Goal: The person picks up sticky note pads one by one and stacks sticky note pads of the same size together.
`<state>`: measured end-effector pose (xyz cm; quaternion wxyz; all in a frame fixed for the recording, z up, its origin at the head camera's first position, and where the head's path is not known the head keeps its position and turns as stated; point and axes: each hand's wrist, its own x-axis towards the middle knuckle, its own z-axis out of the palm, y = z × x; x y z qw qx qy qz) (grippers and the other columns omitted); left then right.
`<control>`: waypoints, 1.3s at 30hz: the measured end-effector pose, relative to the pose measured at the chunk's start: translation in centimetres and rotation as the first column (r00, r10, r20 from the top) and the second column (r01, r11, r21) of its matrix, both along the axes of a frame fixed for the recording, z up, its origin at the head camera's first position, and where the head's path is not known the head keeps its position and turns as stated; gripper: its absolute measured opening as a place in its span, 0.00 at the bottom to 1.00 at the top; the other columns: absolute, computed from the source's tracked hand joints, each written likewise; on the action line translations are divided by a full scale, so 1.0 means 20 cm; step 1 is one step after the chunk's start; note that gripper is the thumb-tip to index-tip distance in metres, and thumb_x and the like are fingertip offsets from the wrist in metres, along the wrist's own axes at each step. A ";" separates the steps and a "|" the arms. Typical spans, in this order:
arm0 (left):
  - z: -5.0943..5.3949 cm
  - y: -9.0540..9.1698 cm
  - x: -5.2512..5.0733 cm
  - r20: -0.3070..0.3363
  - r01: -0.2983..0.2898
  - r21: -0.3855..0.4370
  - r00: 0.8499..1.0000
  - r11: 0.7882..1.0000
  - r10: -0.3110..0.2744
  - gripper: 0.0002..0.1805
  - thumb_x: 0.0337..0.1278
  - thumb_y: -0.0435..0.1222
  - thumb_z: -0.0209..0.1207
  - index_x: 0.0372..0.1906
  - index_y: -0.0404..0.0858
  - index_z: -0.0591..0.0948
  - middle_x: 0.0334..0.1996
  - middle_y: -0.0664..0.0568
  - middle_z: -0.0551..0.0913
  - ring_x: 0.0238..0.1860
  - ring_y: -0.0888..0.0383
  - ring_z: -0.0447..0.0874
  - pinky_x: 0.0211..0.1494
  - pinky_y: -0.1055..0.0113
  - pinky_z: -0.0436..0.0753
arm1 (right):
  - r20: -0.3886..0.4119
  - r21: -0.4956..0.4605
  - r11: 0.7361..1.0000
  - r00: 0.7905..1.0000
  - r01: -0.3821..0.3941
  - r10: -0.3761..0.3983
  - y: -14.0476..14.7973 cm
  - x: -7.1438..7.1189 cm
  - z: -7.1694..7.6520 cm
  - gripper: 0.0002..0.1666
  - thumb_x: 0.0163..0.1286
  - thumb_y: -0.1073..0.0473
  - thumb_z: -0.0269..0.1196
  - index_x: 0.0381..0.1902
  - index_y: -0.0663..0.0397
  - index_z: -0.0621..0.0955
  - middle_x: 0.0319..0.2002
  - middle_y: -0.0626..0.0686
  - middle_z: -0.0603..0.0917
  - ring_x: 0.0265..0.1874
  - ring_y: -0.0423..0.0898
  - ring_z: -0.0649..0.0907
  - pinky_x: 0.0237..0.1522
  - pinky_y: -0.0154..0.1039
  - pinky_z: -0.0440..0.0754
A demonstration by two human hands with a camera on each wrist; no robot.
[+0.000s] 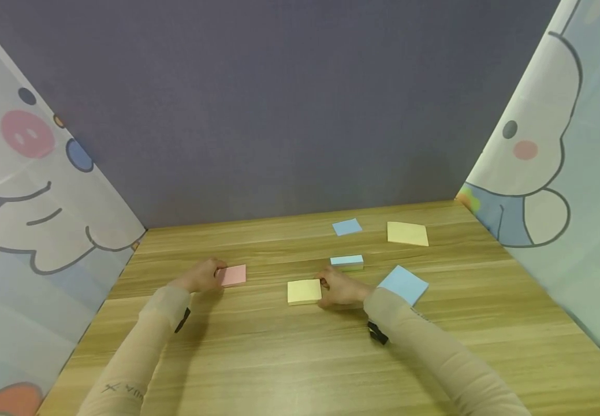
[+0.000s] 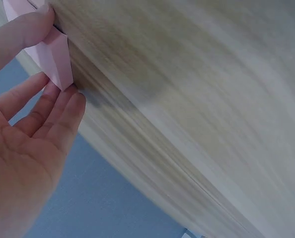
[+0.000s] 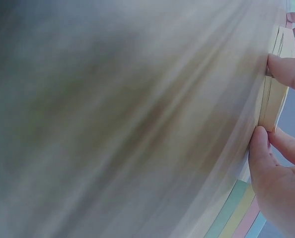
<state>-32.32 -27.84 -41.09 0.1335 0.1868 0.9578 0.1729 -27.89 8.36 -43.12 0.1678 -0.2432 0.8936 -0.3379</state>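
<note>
The left hand [image 1: 206, 276] holds a pink sticky-note pad [image 1: 234, 275] by its left side. In the left wrist view, that hand [image 2: 36, 104] has its thumb on one edge of the pink pad [image 2: 57, 58] and fingertips at the other. Right of it, a thick yellow pad [image 1: 304, 292] lies on the table, the right hand [image 1: 342, 289] at its right side. The right wrist view shows the right hand [image 3: 281, 168] with thumb and fingers gripping the edges of the yellow pad [image 3: 272, 101]. Its palm side is partly out of frame.
A multicoloured pad block [image 1: 346, 263] stands just behind the right hand. Beneath the right forearm's edge lies a large blue pad [image 1: 403, 284]. Farther back are a small blue note [image 1: 347, 226] and a yellow pad [image 1: 407, 233]. A dark panel [image 1: 300, 115] rises behind the wooden table [image 1: 279, 358].
</note>
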 end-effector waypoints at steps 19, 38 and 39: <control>0.01 0.03 0.03 0.004 -0.017 0.005 1.000 1.000 0.017 0.32 0.35 0.32 0.67 0.53 0.26 0.73 0.42 0.40 0.77 0.36 0.53 0.74 0.38 0.62 0.78 | -0.001 -0.004 1.000 1.000 -0.005 0.005 0.00 0.00 -0.01 0.37 0.51 0.62 0.69 0.56 0.73 0.69 0.33 0.52 0.64 0.32 0.44 0.65 0.31 0.34 0.63; 0.04 0.06 0.04 0.001 -0.029 -0.018 1.000 0.999 0.029 0.34 0.39 0.35 0.67 0.56 0.28 0.71 0.47 0.38 0.77 0.40 0.51 0.77 0.41 0.58 0.79 | -0.009 -0.007 1.000 1.000 -0.019 0.019 0.00 0.00 -0.01 0.35 0.49 0.63 0.70 0.55 0.70 0.71 0.32 0.55 0.65 0.26 0.42 0.63 0.27 0.33 0.61; 0.04 0.06 0.04 0.001 -0.030 -0.021 1.000 0.999 0.030 0.34 0.39 0.36 0.67 0.56 0.28 0.71 0.47 0.38 0.77 0.40 0.51 0.77 0.42 0.58 0.79 | -0.010 -0.007 1.000 1.000 -0.020 0.020 0.00 0.00 -0.01 0.35 0.50 0.63 0.70 0.55 0.69 0.71 0.32 0.55 0.65 0.26 0.42 0.63 0.27 0.33 0.61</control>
